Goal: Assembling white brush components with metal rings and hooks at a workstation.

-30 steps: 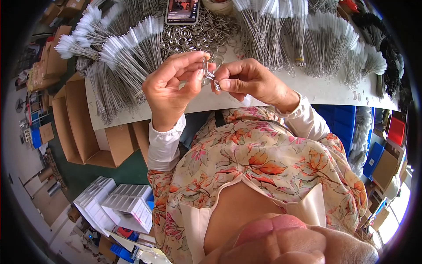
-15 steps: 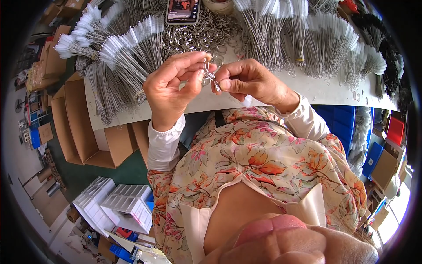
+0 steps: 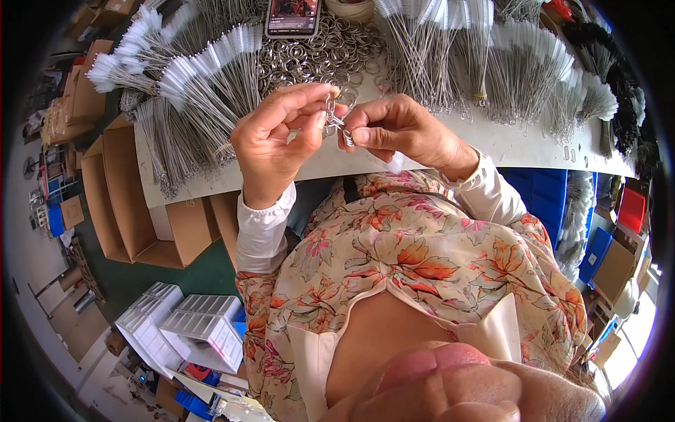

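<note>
L hand (image 3: pixel 271 137), R hand (image 3: pixel 394 126) pinch ring (image 3: pixel 330 107), above table edge (image 3: pixel 337 163)

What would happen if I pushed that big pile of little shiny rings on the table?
The pile of metal rings would probably slide and scatter, since the rings lie loose and heaped on the smooth white table. Being round, some might roll away. Each looks thin and small, so probably light and stiff, and easy to drop.

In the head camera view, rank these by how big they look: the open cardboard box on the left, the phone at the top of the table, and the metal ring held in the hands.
1. Open cardboard box, clearly largest.
2. Phone, partly cut off by the top edge.
3. Metal ring, smallest, pinched between the left hand and right hand, though nearest the camera.
</note>
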### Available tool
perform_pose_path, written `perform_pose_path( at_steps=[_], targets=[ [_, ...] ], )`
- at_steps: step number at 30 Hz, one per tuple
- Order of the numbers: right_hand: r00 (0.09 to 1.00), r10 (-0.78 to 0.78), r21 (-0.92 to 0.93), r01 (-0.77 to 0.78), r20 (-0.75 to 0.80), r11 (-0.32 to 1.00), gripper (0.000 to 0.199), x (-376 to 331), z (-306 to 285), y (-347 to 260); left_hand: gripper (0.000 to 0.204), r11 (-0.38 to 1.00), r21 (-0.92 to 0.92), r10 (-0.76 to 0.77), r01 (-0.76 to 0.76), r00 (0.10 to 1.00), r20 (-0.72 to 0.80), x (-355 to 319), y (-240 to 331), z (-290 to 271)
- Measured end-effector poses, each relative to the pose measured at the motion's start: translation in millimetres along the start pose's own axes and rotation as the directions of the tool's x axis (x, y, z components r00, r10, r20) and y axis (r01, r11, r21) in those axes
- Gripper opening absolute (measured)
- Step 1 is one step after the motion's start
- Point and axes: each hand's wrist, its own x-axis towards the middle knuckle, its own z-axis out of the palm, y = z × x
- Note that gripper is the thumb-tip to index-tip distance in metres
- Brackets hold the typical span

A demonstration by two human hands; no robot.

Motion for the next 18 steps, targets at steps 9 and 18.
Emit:
perform_pose_path(
  at_steps=[9,18],
  targets=[
    [1.0,0.012,-0.005,-0.012,0.01,1.0,0.021,-0.6,-1.5,0.9,0.028,0.999,0.046,-0.007,0.005,1.0,0.029,-1.8,-0.7,-1.1],
    [1.0,-0.007,0.01,0.007,0.011,1.0,0.021,0.0,-2.4,3.9,0.028,0.999,0.044,-0.016,0.015,0.999,0.036,-1.2,-1.5,-1.2]
  ],
)
